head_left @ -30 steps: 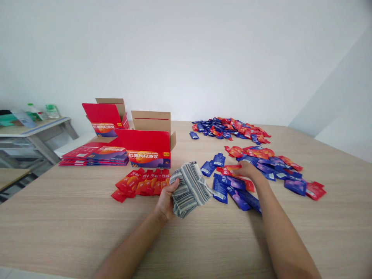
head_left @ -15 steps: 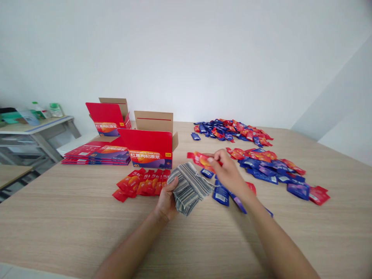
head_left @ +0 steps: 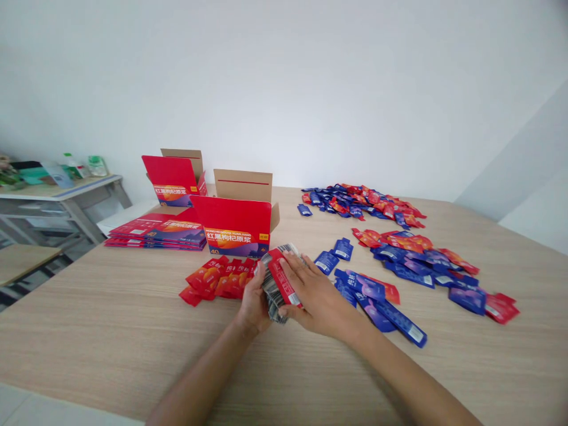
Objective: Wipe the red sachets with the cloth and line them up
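Observation:
My left hand (head_left: 252, 299) grips a grey striped cloth (head_left: 274, 300) just above the wooden table (head_left: 110, 337). My right hand (head_left: 317, 293) presses a red sachet (head_left: 282, 278) flat against that cloth, fingers spread over it. A fan of red sachets (head_left: 217, 278) lies to the left of my hands. Loose blue sachets (head_left: 377, 302) lie to the right of my right hand.
Two open red cardboard boxes (head_left: 237, 228) (head_left: 175, 180) stand behind the red sachets, beside a stack of flattened boxes (head_left: 155, 232). Mixed red and blue sachet piles (head_left: 412, 248) (head_left: 359, 201) cover the right and far side. A side desk (head_left: 57, 189) with bottles stands at the left.
My right hand picked a red sachet from the pile on the right, carried it leftward and laid it onto the striped cloth held in my left hand.

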`<action>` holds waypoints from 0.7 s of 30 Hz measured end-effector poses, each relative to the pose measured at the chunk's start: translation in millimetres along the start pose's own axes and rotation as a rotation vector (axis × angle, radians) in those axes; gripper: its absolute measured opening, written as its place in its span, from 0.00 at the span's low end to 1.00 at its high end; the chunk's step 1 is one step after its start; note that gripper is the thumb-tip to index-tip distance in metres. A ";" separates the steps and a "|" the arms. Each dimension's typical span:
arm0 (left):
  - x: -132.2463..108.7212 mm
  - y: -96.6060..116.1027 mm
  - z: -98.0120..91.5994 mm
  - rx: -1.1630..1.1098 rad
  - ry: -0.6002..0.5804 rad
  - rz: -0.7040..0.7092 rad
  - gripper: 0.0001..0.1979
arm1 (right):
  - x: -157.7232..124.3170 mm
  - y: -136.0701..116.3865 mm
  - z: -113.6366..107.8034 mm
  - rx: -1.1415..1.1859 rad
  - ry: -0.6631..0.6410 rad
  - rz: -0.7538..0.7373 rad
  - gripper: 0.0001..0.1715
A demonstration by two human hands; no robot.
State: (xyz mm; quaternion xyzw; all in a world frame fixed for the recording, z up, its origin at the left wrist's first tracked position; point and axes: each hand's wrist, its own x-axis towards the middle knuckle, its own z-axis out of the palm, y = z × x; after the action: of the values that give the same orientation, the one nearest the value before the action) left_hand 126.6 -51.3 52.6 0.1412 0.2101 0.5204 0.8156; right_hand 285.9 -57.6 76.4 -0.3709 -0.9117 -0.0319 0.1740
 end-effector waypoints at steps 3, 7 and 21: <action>-0.5 1.2 -1.9 -0.022 -0.019 -0.003 0.28 | 0.2 -8.9 5.5 -0.041 -0.018 -0.009 0.69; 1.9 2.9 -6.8 -0.027 -0.027 0.005 0.23 | -4.0 -19.2 0.2 -0.084 -0.024 -0.051 0.53; -2.7 6.2 -8.3 -0.008 -0.018 -0.097 0.24 | -11.8 -23.4 -13.6 -0.026 -0.094 -0.126 0.48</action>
State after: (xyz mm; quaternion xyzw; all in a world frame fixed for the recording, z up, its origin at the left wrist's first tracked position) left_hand 116.6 -51.0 48.7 0.1324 0.2074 0.4795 0.8423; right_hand 281.7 -84.9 86.8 -0.3159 -0.9400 -0.0372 0.1238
